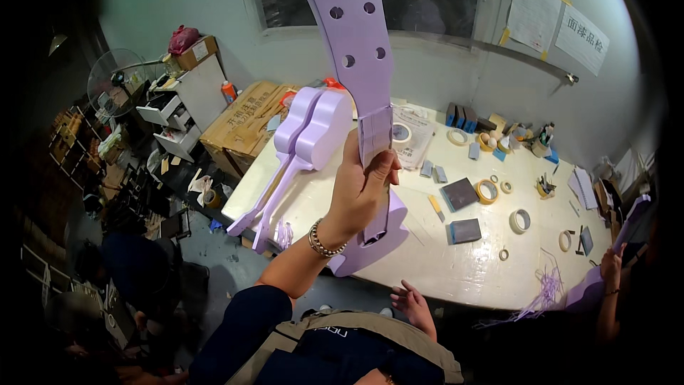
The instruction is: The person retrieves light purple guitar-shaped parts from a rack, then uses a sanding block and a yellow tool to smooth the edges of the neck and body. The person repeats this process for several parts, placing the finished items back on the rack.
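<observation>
My left hand point(363, 185), with a beaded bracelet at the wrist, is closed round the neck of a light purple ukulele point(360, 36). The ukulele is raised with its headstock up. Several holes pierce the headstock, and a strip that looks like tape covers part of the neck. Its body shows partly behind my forearm, by the table's front edge. Down in front of my torso, my right hand point(415, 308) has its fingers apart and holds nothing. Left of the held ukulele, two more purple ukuleles point(310, 128) lie side by side on the cream table point(377, 285).
Tape rolls point(519, 221), dark sanding blocks point(459, 194) and a yellow-handled cutter point(436, 207) lie on the table. Purple strips point(547, 286) hang near its right edge. At far right another person's hand point(610, 267) holds a purple instrument. A cardboard box point(246, 117) stands at left.
</observation>
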The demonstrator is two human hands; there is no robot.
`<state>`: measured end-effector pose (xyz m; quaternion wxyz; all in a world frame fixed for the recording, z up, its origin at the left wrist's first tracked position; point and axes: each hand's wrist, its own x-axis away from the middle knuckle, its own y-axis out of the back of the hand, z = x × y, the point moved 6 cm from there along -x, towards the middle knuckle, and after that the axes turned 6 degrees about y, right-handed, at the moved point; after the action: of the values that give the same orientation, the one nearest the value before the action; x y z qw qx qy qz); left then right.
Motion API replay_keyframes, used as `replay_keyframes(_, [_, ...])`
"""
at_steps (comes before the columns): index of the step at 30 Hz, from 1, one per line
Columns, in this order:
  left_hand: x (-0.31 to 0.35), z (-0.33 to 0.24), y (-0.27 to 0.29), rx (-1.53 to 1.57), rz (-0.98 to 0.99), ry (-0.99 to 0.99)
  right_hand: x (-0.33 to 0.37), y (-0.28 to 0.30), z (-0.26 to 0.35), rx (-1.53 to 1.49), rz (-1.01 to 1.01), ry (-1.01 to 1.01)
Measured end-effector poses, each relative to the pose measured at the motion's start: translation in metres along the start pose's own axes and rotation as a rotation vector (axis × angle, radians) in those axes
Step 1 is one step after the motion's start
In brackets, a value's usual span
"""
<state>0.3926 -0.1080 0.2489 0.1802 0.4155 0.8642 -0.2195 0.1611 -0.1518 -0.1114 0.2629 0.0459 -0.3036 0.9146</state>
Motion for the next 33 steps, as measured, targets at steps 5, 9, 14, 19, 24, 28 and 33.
replay_keyframes(5, [-0.007,-0.019,0.027,-0.270,-0.082,-0.067,-0.010,-0.012,-0.002,0.065,0.031,-0.075])
replay_keyframes(9, [-0.002,-0.025,0.041,-0.355,-0.139,-0.061,-0.011,-0.012,0.006,0.080,0.003,-0.084])
replay_keyframes(14, [0.001,-0.028,0.048,-0.404,-0.199,-0.071,-0.016,-0.003,0.007,0.027,-0.017,-0.083])
replay_keyframes(19, [0.005,-0.022,0.050,-0.398,-0.228,-0.085,-0.017,-0.002,0.008,0.038,-0.010,-0.096])
replay_keyframes(24, [0.008,-0.019,0.051,-0.452,-0.243,-0.070,-0.019,-0.006,0.013,0.058,-0.014,-0.098])
replay_keyframes(28, [0.009,-0.018,0.049,-0.467,-0.229,-0.069,-0.020,-0.004,0.016,0.067,-0.012,-0.086])
replay_keyframes(33, [0.011,-0.017,0.050,-0.454,-0.202,-0.066,-0.019,-0.001,0.013,0.064,-0.003,-0.065])
